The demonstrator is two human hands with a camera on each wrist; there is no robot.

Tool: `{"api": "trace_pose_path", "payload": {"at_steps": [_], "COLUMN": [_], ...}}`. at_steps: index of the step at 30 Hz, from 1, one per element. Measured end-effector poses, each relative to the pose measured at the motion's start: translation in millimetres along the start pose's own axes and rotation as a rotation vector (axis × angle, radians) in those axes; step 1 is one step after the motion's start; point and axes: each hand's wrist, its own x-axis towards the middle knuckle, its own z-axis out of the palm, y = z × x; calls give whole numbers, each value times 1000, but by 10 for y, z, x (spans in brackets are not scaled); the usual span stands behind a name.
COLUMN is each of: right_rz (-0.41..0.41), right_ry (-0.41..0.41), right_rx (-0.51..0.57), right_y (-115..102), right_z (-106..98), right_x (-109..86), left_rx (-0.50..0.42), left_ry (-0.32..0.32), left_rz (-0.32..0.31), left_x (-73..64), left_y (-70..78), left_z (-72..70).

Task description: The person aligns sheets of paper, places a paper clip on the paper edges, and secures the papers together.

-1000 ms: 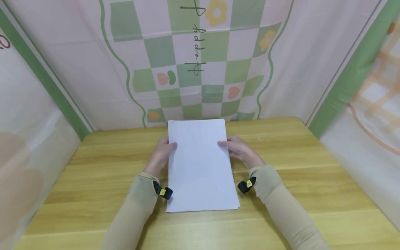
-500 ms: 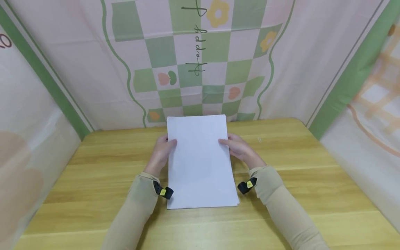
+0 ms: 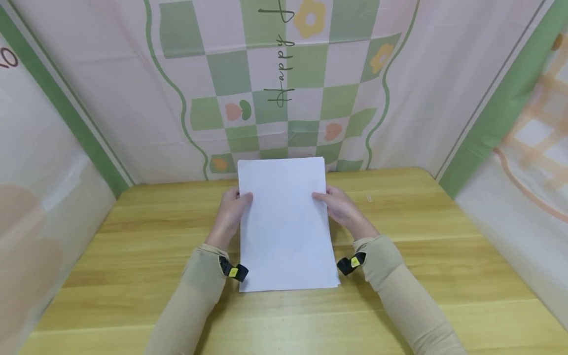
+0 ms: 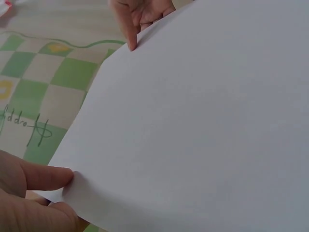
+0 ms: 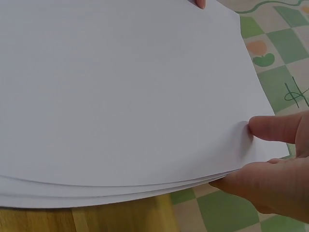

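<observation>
A stack of blank white paper [image 3: 287,227] is held up in front of me, its far edge overlapping the bottom of the backdrop. My left hand [image 3: 230,212] pinches the stack's left edge, thumb on top and the other fingers mostly hidden beneath. On the opposite edge, my right hand [image 3: 343,207] grips in the same way. The right wrist view shows the sheets [image 5: 120,191] slightly fanned along the edge near the right hand [image 5: 277,164]. In the left wrist view the left hand [image 4: 34,193] holds the near corner area of the paper.
Beneath is a wooden table [image 3: 133,276]. Two small pale items, possibly paper clips [image 3: 369,198], lie at the back right; they are too small to tell. A checkered fabric backdrop [image 3: 301,98] hangs behind the table, with more fabric on both sides.
Both hands have raised the paper stack a little and moved it slightly away from me. Its near and far edges sit higher in the head view. The grip looks unchanged.
</observation>
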Motion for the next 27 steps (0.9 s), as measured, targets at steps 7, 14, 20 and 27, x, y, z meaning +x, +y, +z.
{"api": "trace_pose_path", "payload": {"at_steps": [7,14,20,27], "right_rz": [-16,-38,-63,-83], "right_ry": [13,32,51,80], "right_rx": [3,3,-6,-13], "right_y": [-58,-146,-212,-274], "right_z": [23,47,74,90], "right_x": [-28,-69,-101,-177], "left_rx": [-45,-68,-97,-135], "left_ry": [18,57,93,115], "left_rz": [53,59,77,95], "left_x": [14,-13,-48,-57], "left_y": [29,75,130,167], "left_z": [11,17,25,38]}}
